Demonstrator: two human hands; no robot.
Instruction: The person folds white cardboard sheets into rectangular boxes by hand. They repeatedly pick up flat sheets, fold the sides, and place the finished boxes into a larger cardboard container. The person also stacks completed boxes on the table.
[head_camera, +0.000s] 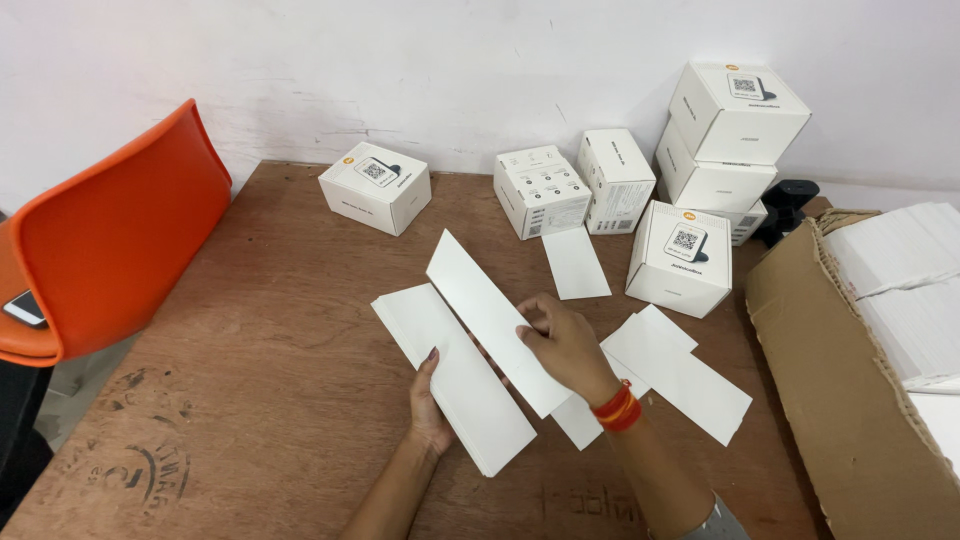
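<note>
Pinching a long, flat white cardboard strip (492, 318) in right hand (566, 343); left hand (430, 400) gripping the light, bendable white stack (452, 375) by its edge.

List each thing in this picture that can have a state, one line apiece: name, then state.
Left hand: holding a stack of white card strips.
Right hand: gripping a single white strip, tilted above the stack.
Small white boxes: closed.
Cardboard carton: open, holding white sheets.
Loose strips: lying flat on the table.

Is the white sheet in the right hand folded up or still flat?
Flat. The white sheet shows as one long unfolded strip, no creases or raised flaps, pinched by the right hand.
</note>
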